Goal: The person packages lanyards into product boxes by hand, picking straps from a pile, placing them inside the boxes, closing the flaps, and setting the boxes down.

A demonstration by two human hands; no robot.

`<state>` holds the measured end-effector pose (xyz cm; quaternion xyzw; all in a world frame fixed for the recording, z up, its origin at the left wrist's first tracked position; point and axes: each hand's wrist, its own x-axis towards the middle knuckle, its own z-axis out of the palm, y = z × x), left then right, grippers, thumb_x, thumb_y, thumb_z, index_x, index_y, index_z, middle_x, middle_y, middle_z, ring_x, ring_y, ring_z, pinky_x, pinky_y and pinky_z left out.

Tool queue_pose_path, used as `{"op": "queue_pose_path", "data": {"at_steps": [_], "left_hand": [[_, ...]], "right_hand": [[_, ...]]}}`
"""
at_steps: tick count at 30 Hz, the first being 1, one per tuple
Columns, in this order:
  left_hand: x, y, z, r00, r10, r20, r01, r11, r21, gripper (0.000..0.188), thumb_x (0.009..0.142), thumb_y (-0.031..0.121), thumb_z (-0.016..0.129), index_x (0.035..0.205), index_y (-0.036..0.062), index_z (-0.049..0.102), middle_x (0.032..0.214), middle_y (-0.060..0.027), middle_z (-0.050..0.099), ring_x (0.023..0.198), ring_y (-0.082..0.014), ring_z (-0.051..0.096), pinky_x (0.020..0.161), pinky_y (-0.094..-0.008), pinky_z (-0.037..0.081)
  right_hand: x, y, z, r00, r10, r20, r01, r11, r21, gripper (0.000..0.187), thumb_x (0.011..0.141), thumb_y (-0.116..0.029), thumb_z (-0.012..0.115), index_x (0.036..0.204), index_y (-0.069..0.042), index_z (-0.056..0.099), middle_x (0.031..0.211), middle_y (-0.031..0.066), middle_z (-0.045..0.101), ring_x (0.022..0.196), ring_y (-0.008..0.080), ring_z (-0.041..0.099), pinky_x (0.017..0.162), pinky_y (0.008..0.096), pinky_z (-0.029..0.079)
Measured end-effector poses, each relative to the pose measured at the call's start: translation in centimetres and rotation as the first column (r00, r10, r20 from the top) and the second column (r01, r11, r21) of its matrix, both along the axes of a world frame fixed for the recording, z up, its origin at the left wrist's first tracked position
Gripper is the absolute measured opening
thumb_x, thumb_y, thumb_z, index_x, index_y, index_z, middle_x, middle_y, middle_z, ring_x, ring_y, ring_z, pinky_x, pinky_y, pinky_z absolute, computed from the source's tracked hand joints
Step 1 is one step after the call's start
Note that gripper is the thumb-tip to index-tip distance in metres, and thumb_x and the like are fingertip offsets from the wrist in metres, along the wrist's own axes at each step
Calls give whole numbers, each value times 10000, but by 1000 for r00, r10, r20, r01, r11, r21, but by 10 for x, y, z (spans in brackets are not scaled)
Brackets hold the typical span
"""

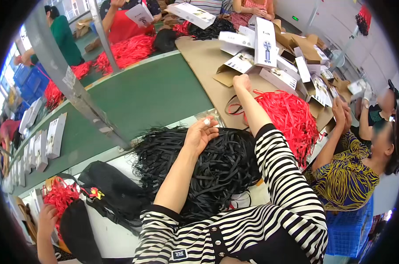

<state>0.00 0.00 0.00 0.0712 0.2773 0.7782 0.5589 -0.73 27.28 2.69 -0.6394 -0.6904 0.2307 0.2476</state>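
My left hand (200, 137) hovers over a heap of black ribbon strips (208, 171), palm turned up, fingers loosely bent and apart. A small white bit (207, 122) shows at one fingertip; whether it is wrapped on or held I cannot tell. Reaching farther out, my right hand (242, 82) is closed beside the brown flap of an opened white box (240, 63). Its fingers hide whatever they grip. Under my right forearm lies a heap of red ribbon strips (285, 121). A thin black and red strip loop (234, 105) rests on the cardboard just left of that forearm.
A pile of white printed boxes (266, 44) covers the cardboard-topped table (195, 57). Left of it runs a green conveyor belt (151, 92), with a metal post (71, 94) at its near edge. A black bag (115, 185) lies near left. Co-workers sit across and at right.
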Motion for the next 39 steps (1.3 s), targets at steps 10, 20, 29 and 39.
{"op": "queue_pose_path", "data": {"at_steps": [10, 20, 29, 39], "left_hand": [[-12, -3, -6, 999, 30, -34, -30, 1000, -8, 348, 816, 291, 490, 1005, -1, 476, 888, -131, 567, 735, -215, 560, 682, -350, 468], [-15, -26, 43, 962, -266, 65, 219, 891, 398, 737, 777, 600, 345, 1187, -12, 360, 1121, -199, 460, 1025, -307, 471, 840, -432, 412], [17, -63, 90, 641, -481, -598, 527, 842, -113, 523, 698, 279, 614, 1121, 16, 453, 958, -76, 554, 853, -171, 560, 632, -316, 506], [33, -69, 50, 923, -196, -330, 247, 961, 121, 614, 618, 139, 611, 1178, 13, 391, 1035, -87, 516, 889, -199, 537, 760, -344, 459]], "right_hand": [[113, -112, 98, 626, 332, -706, -650, 722, -237, 122, 739, -104, 506, 634, -48, 476, 494, -4, 412, 328, 53, 241, 316, 222, 154], [234, -165, 191, 261, 902, 345, -957, 287, -27, 133, 650, -91, 512, 643, 30, 457, 536, 175, 404, 459, 214, 415, 465, 316, 356], [245, -137, 230, 516, 780, 353, -855, 495, 156, 99, 652, -66, 483, 681, 28, 493, 603, 214, 467, 537, 316, 452, 528, 340, 382], [235, -125, 240, 324, 878, 353, -945, 280, 172, 227, 674, -175, 559, 786, 21, 534, 576, 73, 476, 556, 119, 467, 526, 298, 396]]}}
